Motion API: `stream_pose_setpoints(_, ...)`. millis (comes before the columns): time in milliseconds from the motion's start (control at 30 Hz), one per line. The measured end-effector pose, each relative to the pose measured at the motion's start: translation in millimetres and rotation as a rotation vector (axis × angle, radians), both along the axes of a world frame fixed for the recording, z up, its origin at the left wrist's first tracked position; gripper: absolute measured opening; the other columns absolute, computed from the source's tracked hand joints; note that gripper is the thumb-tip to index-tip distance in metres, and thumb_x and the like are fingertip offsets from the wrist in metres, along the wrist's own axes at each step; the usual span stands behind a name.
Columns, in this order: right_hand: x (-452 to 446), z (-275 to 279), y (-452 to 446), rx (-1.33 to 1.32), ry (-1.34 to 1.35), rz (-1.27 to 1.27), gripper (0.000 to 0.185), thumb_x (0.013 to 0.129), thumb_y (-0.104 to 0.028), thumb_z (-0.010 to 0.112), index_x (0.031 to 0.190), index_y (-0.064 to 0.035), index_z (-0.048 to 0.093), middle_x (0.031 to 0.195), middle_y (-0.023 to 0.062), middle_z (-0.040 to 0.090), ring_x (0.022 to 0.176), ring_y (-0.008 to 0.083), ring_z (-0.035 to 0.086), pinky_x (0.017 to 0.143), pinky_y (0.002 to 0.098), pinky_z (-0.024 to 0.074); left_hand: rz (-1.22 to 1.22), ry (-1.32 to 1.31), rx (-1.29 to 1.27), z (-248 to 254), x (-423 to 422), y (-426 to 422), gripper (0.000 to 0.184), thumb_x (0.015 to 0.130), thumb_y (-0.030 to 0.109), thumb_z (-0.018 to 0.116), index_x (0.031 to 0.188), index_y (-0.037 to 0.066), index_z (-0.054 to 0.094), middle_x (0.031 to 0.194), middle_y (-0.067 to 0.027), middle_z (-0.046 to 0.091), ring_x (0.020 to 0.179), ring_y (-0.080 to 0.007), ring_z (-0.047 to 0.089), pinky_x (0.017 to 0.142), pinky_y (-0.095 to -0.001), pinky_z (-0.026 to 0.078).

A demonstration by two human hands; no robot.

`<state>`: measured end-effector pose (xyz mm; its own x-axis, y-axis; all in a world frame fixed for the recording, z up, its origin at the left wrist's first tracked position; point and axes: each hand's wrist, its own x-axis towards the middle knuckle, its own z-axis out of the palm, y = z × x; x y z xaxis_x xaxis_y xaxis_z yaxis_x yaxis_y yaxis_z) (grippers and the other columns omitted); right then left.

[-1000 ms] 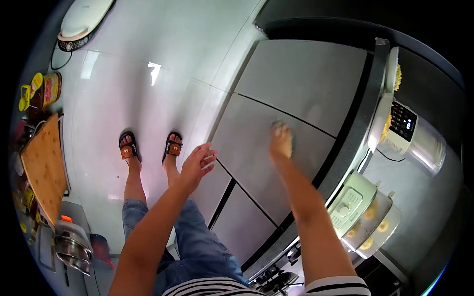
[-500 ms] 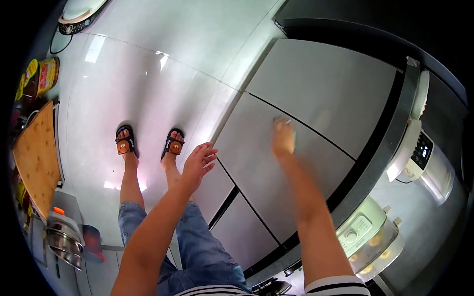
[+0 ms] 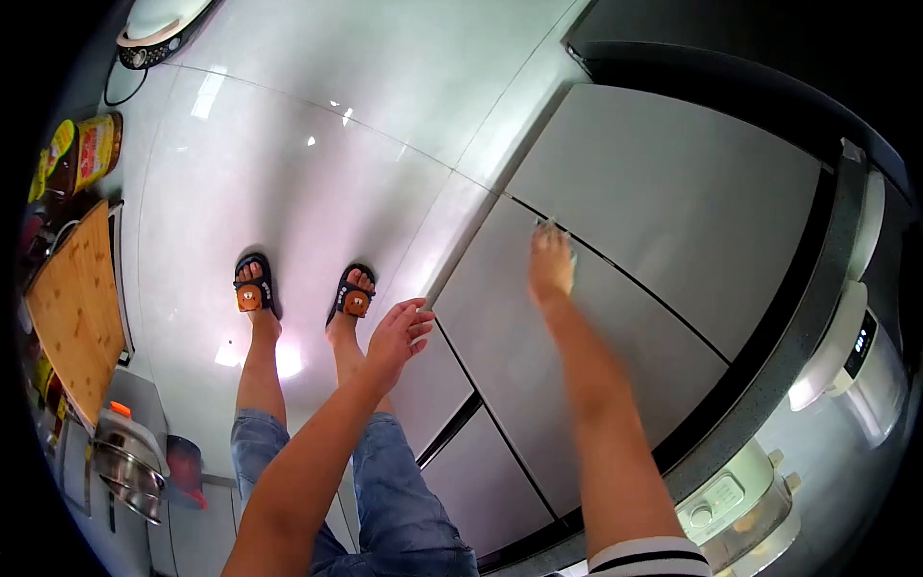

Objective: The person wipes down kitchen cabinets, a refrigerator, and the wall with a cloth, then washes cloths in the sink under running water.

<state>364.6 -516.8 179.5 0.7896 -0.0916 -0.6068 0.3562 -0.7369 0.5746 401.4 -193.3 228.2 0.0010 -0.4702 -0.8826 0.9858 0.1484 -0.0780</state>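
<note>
My right hand (image 3: 552, 265) presses against the grey cabinet door (image 3: 510, 288), close to the dark gap along the neighbouring door (image 3: 673, 192). Under its fingers is a thin pale cloth (image 3: 574, 254), mostly hidden, with only small bits of its edge showing. My left hand (image 3: 396, 337) hangs over the near edge of the same door, its fingers loosely bent and apart, holding nothing. Whether its fingertips touch the door I cannot tell.
Along the right runs a dark countertop edge (image 3: 769, 327) with a pale green appliance (image 3: 721, 502) and a white appliance with a display (image 3: 856, 351). At left are a wooden cutting board (image 3: 79, 308), metal bowls (image 3: 128, 471) and a yellow-labelled container (image 3: 94, 154).
My right hand has shifted slightly on the door, nearer the gap, with the cloth under it. The camera view has turned a little; my left hand stays loosely bent near the door edge.
</note>
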Motion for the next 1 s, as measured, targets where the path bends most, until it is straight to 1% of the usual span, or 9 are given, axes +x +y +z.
stream_pose_setpoints(233, -107, 1, 104, 0.548, 0.744, -0.276, 0.045, 0.096, -0.023, 0.046, 0.134, -0.0014, 0.052, 0.141, 0.0185, 0.048, 0.135, 0.0328, 0.040, 0.112, 0.0468, 0.0286, 0.033, 0.025, 0.011, -15, -5, -3, 0.026, 0.101, 0.031, 0.049, 0.121, 0.017, 0.057, 0.105, 0.0008, 0.064, 0.092, -0.0079, 0.057, 0.077, -0.0248, 0.046)
stream_pose_setpoints(300, -45, -7, 81, 0.257, 0.688, -0.451, 0.043, 0.095, -0.019, 0.048, 0.132, 0.0001, 0.054, 0.142, 0.0212, 0.047, 0.136, 0.0326, 0.041, 0.109, 0.0474, 0.0344, -0.001, 0.034, 0.037, -24, -7, -2, 0.031, 0.101, 0.032, 0.048, 0.127, 0.016, 0.055, 0.112, -0.0009, 0.062, 0.100, -0.0109, 0.057, 0.083, -0.0277, 0.047)
stream_pose_setpoints(333, -43, -30, 51, 0.173, 0.422, -0.186, 0.043, 0.094, -0.018, 0.048, 0.133, -0.0005, 0.053, 0.141, 0.0207, 0.048, 0.133, 0.0312, 0.044, 0.107, 0.0466, 0.0361, -0.014, 0.032, 0.053, -32, -5, -2, 0.034, 0.101, 0.032, 0.047, 0.129, 0.015, 0.053, 0.116, -0.0017, 0.061, 0.104, -0.0123, 0.057, 0.086, -0.0292, 0.047)
stream_pose_setpoints(367, -11, -60, 27, 0.075, 0.326, -0.416, 0.046, 0.094, -0.018, 0.047, 0.137, -0.0006, 0.049, 0.143, 0.0192, 0.046, 0.133, 0.0300, 0.044, 0.109, 0.0462, 0.0332, -0.021, 0.014, 0.057, -39, -4, -2, 0.034, 0.101, 0.032, 0.047, 0.129, 0.015, 0.053, 0.115, -0.0016, 0.062, 0.103, -0.0122, 0.057, 0.085, -0.0291, 0.047)
stream_pose_setpoints(433, 26, -62, -8, 0.141, 0.216, -0.173, 0.048, 0.095, -0.020, 0.047, 0.138, -0.0015, 0.047, 0.145, 0.0167, 0.045, 0.134, 0.0285, 0.043, 0.112, 0.0454, 0.0285, -0.045, -0.019, 0.066, -52, -3, 0, 0.033, 0.100, 0.033, 0.048, 0.128, 0.015, 0.054, 0.114, -0.0015, 0.063, 0.102, -0.0118, 0.057, 0.085, -0.0289, 0.047)
stream_pose_setpoints(533, -2, -96, 15, 0.064, 0.166, -0.321, 0.048, 0.095, -0.022, 0.046, 0.140, -0.0028, 0.047, 0.147, 0.0155, 0.043, 0.137, 0.0283, 0.039, 0.115, 0.0467, 0.0224, -0.052, -0.040, 0.097, -73, -1, 1, 0.033, 0.101, 0.033, 0.047, 0.127, 0.016, 0.055, 0.112, -0.0010, 0.063, 0.101, -0.0107, 0.057, 0.084, -0.0280, 0.046)
stream_pose_setpoints(767, -159, -110, 118, 0.565, 0.793, -0.348, 0.044, 0.094, -0.020, 0.047, 0.133, 0.0003, 0.052, 0.142, 0.0200, 0.046, 0.133, 0.0362, 0.042, 0.111, 0.0526, 0.0289, -0.065, -0.006, 0.122, -98, -7, 19, 0.035, 0.101, 0.035, 0.048, 0.128, 0.014, 0.053, 0.115, -0.0022, 0.061, 0.104, -0.0116, 0.055, 0.087, -0.0290, 0.045)
stream_pose_setpoints(833, -96, -120, 81, 0.338, 0.587, -0.552, 0.036, 0.093, -0.012, 0.048, 0.126, -0.0006, 0.057, 0.133, 0.0167, 0.054, 0.125, 0.0318, 0.050, 0.109, 0.0457, 0.0342, -0.075, -0.012, 0.140, -104, -10, 22, 0.036, 0.101, 0.036, 0.047, 0.129, 0.014, 0.053, 0.115, -0.0024, 0.061, 0.104, -0.0116, 0.055, 0.087, -0.0289, 0.045)
stream_pose_setpoints(1000, 38, -151, -23, 0.110, 0.139, -0.173, 0.042, 0.098, -0.020, 0.042, 0.136, -0.0044, 0.048, 0.142, 0.0122, 0.048, 0.132, 0.0255, 0.044, 0.110, 0.0398, 0.0322, -0.102, -0.060, 0.118, -122, -7, 17, 0.035, 0.100, 0.035, 0.049, 0.128, 0.015, 0.054, 0.112, -0.0021, 0.062, 0.101, -0.0120, 0.056, 0.085, -0.0281, 0.045)
